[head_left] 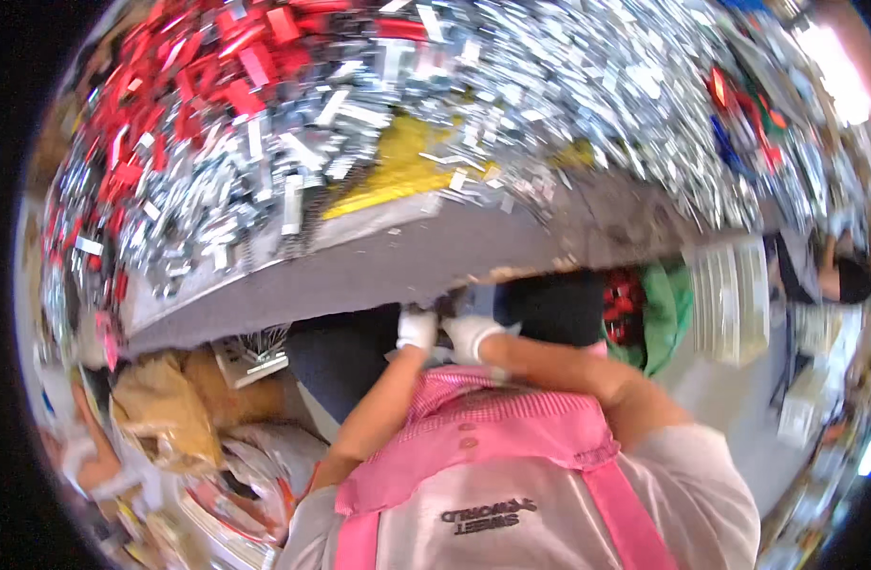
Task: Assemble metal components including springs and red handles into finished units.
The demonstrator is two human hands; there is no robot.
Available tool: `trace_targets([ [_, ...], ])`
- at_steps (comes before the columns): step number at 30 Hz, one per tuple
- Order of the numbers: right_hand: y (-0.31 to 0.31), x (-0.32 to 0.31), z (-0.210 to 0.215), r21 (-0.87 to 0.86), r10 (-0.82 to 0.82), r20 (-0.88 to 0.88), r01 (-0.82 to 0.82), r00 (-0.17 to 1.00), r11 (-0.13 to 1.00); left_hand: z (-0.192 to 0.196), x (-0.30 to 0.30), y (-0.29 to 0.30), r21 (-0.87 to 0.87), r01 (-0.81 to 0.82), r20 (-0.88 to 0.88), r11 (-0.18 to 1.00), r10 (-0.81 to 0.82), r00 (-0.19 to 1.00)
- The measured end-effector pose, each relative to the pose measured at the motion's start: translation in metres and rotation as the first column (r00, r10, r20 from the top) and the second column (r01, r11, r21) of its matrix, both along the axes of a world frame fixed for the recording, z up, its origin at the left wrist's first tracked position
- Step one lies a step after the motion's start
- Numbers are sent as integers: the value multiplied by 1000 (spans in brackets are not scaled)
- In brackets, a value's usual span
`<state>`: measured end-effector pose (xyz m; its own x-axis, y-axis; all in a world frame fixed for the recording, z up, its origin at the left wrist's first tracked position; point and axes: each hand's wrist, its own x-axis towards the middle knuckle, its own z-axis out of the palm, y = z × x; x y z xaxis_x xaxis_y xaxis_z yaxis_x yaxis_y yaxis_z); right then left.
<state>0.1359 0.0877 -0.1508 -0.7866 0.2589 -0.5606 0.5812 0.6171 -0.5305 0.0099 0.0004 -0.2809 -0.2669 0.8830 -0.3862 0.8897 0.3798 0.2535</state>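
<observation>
My left hand [417, 329] and my right hand [473, 335], both in white gloves, are close together in front of my lap, just below the near edge of the table. Their fingers look curled inward around a small dark thing [446, 304] between them, too blurred to name. Above them on the grey tabletop [378, 266] lies a wide heap of small shiny silver metal pieces [568, 85]. Red pieces [236, 57] of similar shape are heaped at the far left. A yellow sheet [397, 161] shows beneath the silver heap.
Brown bags [160, 408] and a white box of thin metal parts [252, 357] are at the lower left. A green bag with red pieces [665, 318] stands right of my knee, beside stacked pale trays [730, 299]. Red-and-blue-handled tools [739, 119] lie far right. Other people are at both sides.
</observation>
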Motion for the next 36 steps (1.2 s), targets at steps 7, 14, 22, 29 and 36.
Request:
trace_targets([
  [7,56,186,204,-98,-312,-300,297,901,950,11,-41,-32,-513,-800,739,311,635,-227],
  [14,-47,403,324,-11,-921,-73,923,384,385,13,-36,-32,-415,-558,760,719,611,222],
  [22,-99,548,68,-10,-803,583,990,122,143,13,-20,-30,-350,-434,737,830,530,419],
  [29,-113,516,-120,-76,-641,766,984,-44,-159,28,-22,-38,-289,-531,694,796,557,457],
  [36,-107,494,-184,-23,-859,512,1000,0,-13,32,-12,-25,-277,-553,702,786,558,442],
])
